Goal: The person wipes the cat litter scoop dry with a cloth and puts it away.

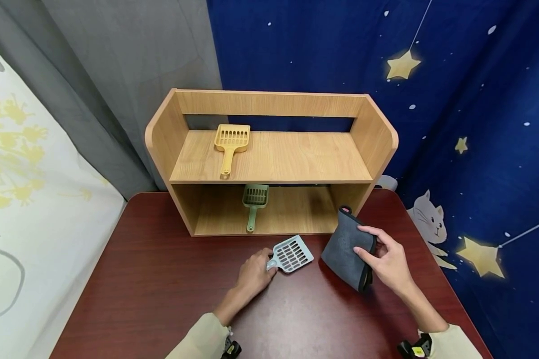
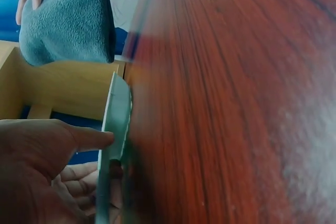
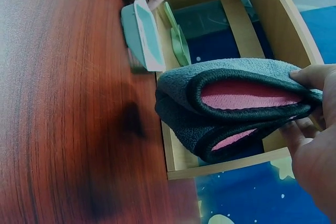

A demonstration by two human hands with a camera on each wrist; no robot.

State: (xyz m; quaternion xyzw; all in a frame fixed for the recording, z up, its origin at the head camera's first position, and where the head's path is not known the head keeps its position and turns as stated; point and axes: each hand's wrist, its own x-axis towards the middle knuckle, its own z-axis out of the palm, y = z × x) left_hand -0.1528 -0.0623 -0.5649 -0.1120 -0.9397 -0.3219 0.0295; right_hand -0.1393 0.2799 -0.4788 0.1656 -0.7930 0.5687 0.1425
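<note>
My left hand point(image 1: 254, 273) grips the handle of a light blue slotted litter scoop point(image 1: 292, 254), low over the table in front of the shelf. In the left wrist view the scoop point(image 2: 116, 114) appears edge-on, thumb on one side and fingers behind. To the right, my right hand point(image 1: 388, 257) pinches one edge of a folded grey cloth point(image 1: 348, 249) and holds it above the table. Pink inner layers and black edging of the cloth point(image 3: 241, 95) show in the right wrist view.
A two-tier wooden shelf point(image 1: 274, 182) stands on the dark red table point(image 1: 170, 284). On its upper tier lies a yellow litter scoop point(image 1: 231, 142); a green one point(image 1: 254, 199) lies on the lower tier. Curtains point(image 1: 305, 50) hang behind.
</note>
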